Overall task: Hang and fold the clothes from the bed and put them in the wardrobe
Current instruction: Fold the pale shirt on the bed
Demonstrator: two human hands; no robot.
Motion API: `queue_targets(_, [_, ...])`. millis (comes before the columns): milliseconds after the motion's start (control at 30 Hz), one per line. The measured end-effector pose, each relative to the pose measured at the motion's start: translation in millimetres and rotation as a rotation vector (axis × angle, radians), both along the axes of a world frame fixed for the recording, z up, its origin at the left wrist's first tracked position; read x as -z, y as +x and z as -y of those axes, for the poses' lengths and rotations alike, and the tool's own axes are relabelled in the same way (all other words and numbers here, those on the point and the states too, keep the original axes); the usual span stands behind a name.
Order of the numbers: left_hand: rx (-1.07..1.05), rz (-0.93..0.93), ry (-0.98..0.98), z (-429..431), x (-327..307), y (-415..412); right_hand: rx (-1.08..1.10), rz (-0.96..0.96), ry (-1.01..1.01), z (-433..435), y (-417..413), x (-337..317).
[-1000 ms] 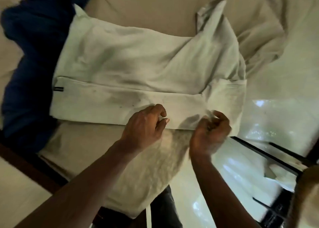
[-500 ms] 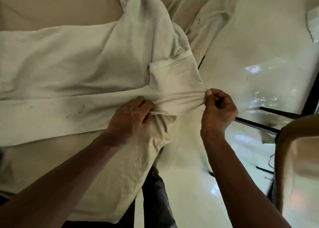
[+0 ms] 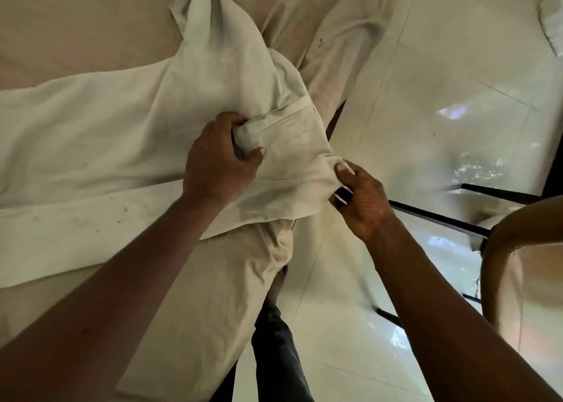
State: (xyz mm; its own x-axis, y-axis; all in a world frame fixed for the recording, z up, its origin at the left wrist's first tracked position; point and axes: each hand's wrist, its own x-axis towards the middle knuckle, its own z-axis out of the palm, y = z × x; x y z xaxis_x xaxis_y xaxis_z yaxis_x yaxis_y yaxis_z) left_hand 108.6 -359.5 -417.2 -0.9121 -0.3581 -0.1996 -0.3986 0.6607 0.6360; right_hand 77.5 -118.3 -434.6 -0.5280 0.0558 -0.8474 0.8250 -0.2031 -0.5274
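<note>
A white garment (image 3: 115,121) lies spread across the bed, with a folded strip along its near edge and a pocket panel at its right end. My left hand (image 3: 221,161) grips a bunched fold at the left side of that pocket panel. At the panel's right corner, over the bed's edge, my right hand (image 3: 361,199) pinches the cloth between thumb and fingers. One sleeve or leg of the garment sticks up toward the far side of the bed.
The beige bedsheet (image 3: 76,21) covers the bed and hangs down over its near corner. A glossy white tiled floor (image 3: 441,82) lies to the right. A chair with dark metal legs (image 3: 524,273) stands at the lower right. My leg (image 3: 277,340) shows below.
The view has swung right, so the blue garment on the left is out of sight. Both hands have moved from the folded strip's edge to the pocket panel at the garment's right end.
</note>
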Motion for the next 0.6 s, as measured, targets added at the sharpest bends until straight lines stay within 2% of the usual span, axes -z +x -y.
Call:
queue_targets(67, [0.002,0.031,-0.014,2,-2,-17,0.012,-0.075,0.044,-4,-2,1])
queue_targets(167, [-0.122,-0.101,0.078,1,-9,-21,-0.003,-0.072,0.178,-5,2,5])
queue_targets(233, [-0.179,-0.099,0.113,-2,-11,-16,-0.001,-0.065,0.210,-2,4,7])
queue_targets(367, [-0.128,0.046,0.107,0,-8,-16,-0.029,-0.094,0.200,-3,-4,5])
queue_targets(500, [-0.013,0.176,0.112,0,-16,-47,-0.233,-0.184,0.241,-12,-10,8])
queue_targets(533, [0.061,0.258,0.090,1,-17,-57,-0.299,-0.213,0.311,-12,-11,8])
queue_targets(600, [0.212,0.400,0.070,6,-18,-73,-0.456,-0.289,0.600,-11,-11,5])
